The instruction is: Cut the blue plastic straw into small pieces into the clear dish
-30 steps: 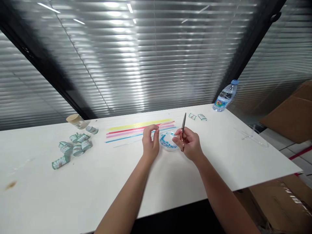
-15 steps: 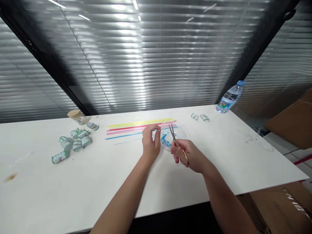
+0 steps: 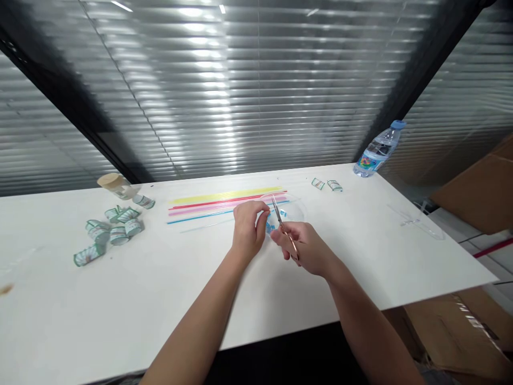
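Observation:
My right hand (image 3: 306,247) is wrapped round a pair of copper-handled scissors (image 3: 286,233), its blades pointing up and slightly apart. Close to the blades on the left, my left hand (image 3: 247,229) pinches thumb and forefinger together; whatever lies between the tips is too small to make out. Below both hands sits a clear round dish (image 3: 302,213), partly covered by them, with small blue cut pieces (image 3: 271,226) in it. Thin sticks or straws lie in rows behind my left hand: yellow (image 3: 224,195), red (image 3: 216,203), pink (image 3: 200,209), blue (image 3: 196,217) and a clear one (image 3: 204,228).
Several green-and-white wrapped packets (image 3: 118,235) lie at the left, near a jar with a wooden-looking lid (image 3: 112,181). Two more packets (image 3: 334,185) are at the back. A water bottle (image 3: 379,151) stands at the far right corner; a clear plastic item (image 3: 417,222) lies near the right edge.
The scissors and my right hand have moved slightly left, closer to my left fingertips. My left hand keeps its pinch. The whole view has shifted a little.

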Demonstrator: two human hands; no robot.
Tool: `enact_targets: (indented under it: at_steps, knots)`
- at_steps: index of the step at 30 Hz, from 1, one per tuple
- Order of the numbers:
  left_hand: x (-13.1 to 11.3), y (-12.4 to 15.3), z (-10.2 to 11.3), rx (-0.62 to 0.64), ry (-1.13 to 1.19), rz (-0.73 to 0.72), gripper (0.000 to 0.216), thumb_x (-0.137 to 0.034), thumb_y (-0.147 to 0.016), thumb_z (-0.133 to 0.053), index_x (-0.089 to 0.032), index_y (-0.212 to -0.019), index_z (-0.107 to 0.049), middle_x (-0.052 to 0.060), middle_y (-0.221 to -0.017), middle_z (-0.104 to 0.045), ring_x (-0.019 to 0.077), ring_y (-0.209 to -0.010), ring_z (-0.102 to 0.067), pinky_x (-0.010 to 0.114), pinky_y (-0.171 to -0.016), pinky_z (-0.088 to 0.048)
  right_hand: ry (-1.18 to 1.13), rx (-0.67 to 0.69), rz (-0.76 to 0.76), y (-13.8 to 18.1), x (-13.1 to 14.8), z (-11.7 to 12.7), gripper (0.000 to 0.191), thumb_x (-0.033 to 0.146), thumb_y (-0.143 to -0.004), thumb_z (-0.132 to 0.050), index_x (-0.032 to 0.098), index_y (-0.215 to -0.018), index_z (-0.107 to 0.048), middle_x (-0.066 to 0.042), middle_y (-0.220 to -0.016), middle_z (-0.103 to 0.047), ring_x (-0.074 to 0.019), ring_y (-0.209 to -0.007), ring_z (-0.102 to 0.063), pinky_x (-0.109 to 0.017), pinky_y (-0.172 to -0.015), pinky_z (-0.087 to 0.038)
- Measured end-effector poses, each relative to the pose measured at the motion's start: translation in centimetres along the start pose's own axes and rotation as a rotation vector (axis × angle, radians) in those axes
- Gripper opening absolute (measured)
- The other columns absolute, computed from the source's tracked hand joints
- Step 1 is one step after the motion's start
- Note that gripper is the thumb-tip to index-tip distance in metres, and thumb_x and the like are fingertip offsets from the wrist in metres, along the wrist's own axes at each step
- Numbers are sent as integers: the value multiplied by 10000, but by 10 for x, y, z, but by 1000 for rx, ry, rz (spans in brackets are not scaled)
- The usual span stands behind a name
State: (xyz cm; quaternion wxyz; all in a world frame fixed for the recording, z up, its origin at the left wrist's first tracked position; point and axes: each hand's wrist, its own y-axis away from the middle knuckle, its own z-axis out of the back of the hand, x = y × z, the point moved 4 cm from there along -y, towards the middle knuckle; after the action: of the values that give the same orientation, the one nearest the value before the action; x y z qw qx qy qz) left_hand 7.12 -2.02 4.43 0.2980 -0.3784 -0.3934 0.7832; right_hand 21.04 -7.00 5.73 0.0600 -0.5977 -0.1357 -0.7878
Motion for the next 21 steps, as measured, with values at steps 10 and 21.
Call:
enact_targets:
  at_steps: [10, 21]
  knots:
    - [-1, -2, 0, 10, 6, -4, 106, -144, -927, -476, -220, -979, -530, 18, -900, -653, 151, -882, -587, 330, -867, -407, -41, -42, -5, -3, -1, 0, 396, 519, -827, -595, 190, -665, -447, 63, -525, -490, -36, -418, -367, -211, -470, -300]
    - [-3, -5, 1, -2, 1, 0, 102, -148, -938, -457, -219, -955, -528, 9, -873, -654, 143, -855, -591, 315, -846, -412, -27, -59, -9, -5, -3, 2, 406, 520, -808, -617, 191, -648, -443, 68, -507, -461, -42, -421, -360, -214, -464, -292]
